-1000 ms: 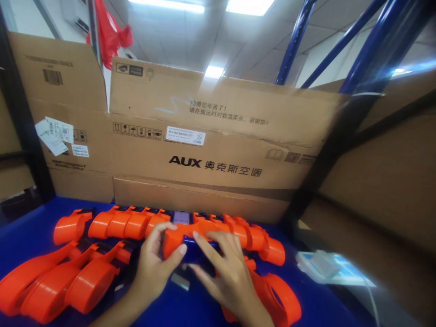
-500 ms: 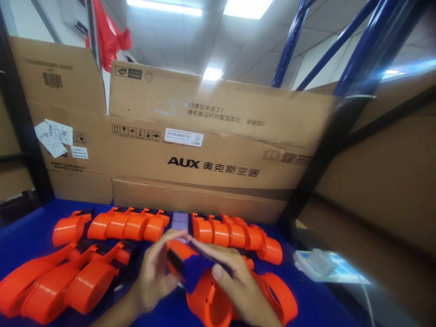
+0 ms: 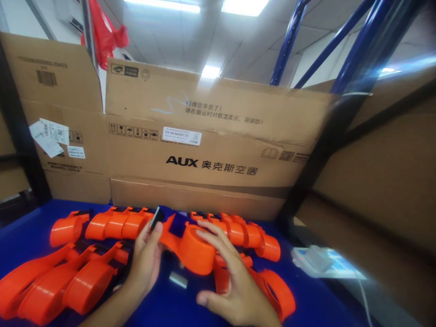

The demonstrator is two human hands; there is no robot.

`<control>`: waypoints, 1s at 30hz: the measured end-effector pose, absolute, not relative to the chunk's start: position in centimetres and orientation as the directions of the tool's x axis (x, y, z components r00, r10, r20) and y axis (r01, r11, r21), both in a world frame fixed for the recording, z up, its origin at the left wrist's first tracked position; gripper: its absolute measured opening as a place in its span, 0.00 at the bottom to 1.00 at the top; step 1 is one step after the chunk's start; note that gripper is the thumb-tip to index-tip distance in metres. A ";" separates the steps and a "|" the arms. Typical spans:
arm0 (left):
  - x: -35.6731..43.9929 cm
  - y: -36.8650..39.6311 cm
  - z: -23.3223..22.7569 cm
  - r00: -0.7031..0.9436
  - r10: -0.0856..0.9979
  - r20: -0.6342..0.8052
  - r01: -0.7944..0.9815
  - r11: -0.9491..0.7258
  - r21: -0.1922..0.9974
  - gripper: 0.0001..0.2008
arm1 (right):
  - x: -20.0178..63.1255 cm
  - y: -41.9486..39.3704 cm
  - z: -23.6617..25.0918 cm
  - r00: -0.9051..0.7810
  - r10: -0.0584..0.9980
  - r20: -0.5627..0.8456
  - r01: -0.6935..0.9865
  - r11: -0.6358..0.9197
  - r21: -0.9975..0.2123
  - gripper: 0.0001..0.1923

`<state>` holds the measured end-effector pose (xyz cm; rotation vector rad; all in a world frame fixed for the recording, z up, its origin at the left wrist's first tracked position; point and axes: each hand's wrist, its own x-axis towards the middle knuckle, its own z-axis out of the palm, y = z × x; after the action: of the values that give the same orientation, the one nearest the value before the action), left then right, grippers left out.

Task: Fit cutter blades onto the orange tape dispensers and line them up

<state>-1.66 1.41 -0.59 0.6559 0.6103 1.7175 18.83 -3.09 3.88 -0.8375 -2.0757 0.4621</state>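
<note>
Orange plastic fills the near half of the view: tape-dispenser bodies, each a round hub with a tapered handle. The one in hand, the held dispenser, is lifted just above the blue counter, near the middle. Its round hub faces the camera and its narrow end points up and to the left.

The left hand pinches that narrow end between thumb and curled fingers, next to a small dark blade piece at the tip; I judge this grip steadies the head. The right hand is half open, fingers spread over the hub's right side, thumb low and free. It looks more like a cradling, turning touch than a firm grasp, which would suit the tilted part.

Behind the hands, a far row of dispensers lies side by side along the foot of the cardboard boxes, continuing to the right of the hands. This looks like an orderly line set apart. A near-left group of three lies overlapped, handles pointing away to the right. One more dispenser lies under the right hand. A small metal piece rests on the counter between the wrists. At the right, a white and blue device with a cable sits well apart.
</note>
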 end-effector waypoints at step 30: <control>-2.4 2.1 -2.8 0.140 0.964 0.226 -0.160 -0.203 0.966 0.14 | 33.6 -12.3 4.6 0.728 0.608 0.317 0.680 -0.580 -0.449 0.34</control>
<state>-2.35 2.06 -2.80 1.3248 0.8752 1.3103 33.62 -12.28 4.63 -2.3773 -0.9739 -0.1728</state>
